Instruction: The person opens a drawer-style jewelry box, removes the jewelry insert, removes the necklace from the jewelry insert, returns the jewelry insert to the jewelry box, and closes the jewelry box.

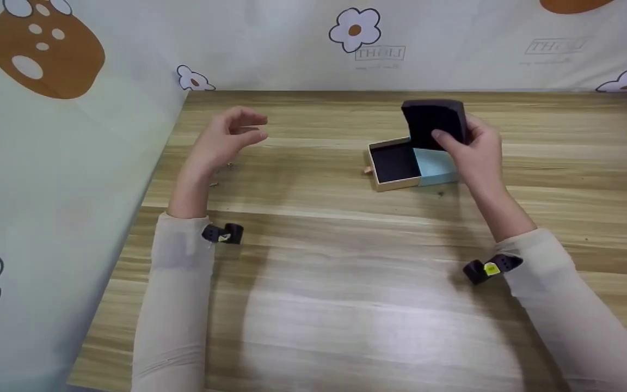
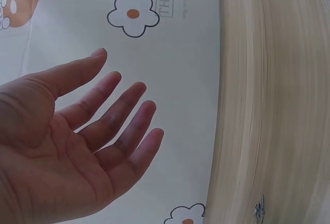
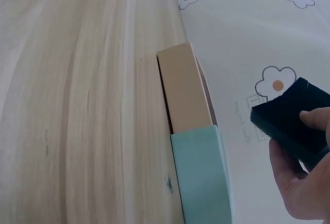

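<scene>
My right hand (image 1: 479,155) pinches a black foam pad (image 1: 428,117), thumb on its face and fingers behind. In the right wrist view the pad (image 3: 289,115) shows a rough, thick edge. Below it in the head view lies a small drawer box, with a light blue sleeve (image 1: 437,166) and a tan drawer (image 1: 398,187) pulled partly out to the left. The drawer's inside is dark, and a pinkish tab (image 1: 368,170) sticks out at its end. My left hand (image 1: 221,139) hovers at the left with relaxed fingers and holds nothing, as its bare palm (image 2: 67,172) shows.
Small shiny bits (image 1: 214,184) lie on the wooden table (image 1: 313,245) beside the left wrist; a silvery one (image 2: 259,211) shows in the left wrist view. A flower-printed sheet (image 1: 270,49) rises along the table's back and left edges. Both sleeves carry wrist cameras.
</scene>
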Demonstrator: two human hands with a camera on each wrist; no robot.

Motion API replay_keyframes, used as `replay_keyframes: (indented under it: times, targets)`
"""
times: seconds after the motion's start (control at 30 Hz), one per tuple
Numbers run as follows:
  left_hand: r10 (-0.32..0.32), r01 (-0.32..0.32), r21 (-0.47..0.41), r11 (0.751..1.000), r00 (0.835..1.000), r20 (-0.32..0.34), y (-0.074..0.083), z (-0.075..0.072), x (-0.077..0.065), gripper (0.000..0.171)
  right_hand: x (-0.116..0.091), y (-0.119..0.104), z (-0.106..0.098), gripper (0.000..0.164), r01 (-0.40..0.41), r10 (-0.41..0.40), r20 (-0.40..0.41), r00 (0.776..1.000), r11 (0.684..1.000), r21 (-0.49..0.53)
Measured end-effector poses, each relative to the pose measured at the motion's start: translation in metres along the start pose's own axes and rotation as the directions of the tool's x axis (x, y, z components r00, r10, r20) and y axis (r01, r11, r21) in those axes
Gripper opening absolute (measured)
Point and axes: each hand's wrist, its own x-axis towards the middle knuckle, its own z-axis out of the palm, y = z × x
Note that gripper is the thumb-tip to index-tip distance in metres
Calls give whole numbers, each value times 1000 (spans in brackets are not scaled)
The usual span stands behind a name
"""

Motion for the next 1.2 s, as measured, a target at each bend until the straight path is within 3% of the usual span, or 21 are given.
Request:
replay_keyframes:
  times: [0.57,0.9,1.2]
  targets:
    - [64,-60,-100,993,997,43,-1,22,13,39,-4,-10,23,22,-24,22,93,995,1000,16]
    - [1,19,-196,980,995,100,3,34,15,42,-9,-12,38,36,-25,1,183,983,991,129]
    - [6,37,-291,956,989,145,7,48,18,42,-11,-11,43,37,-12,-7,214,977,996,86]
